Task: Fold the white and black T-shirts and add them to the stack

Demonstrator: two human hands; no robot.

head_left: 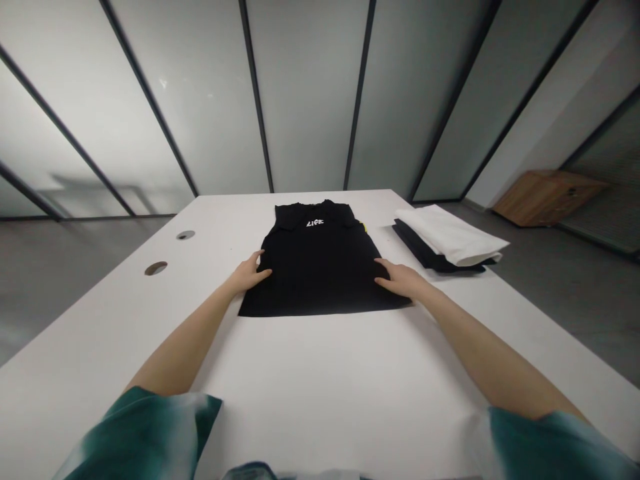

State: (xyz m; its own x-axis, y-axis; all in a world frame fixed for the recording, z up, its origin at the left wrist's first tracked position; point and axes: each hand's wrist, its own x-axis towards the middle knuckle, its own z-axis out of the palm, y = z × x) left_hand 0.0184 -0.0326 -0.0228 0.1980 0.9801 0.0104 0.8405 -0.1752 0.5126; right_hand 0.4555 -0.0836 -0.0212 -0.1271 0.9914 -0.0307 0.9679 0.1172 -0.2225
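A black T-shirt (320,273) lies flat on the white table, its straight hem towards me and its neckline at the far end. A small white print (315,223) shows near the top, and the sleeves look turned inward. At the shirt's left edge, my left hand (246,274) rests with thumb and fingers apart, the thumb on the cloth. Opposite it, my right hand (403,280) touches the right edge in the same way, its thumb and forefinger spread over the fabric. Neither hand visibly pinches the cloth.
On the right of the table (320,380) lies a folded white cloth (450,233) on top of a folded black cloth (425,252). Two round holes (156,268) pierce the tabletop at the left. A wooden cabinet (545,197) and frosted glass panels (305,100) stand beyond.
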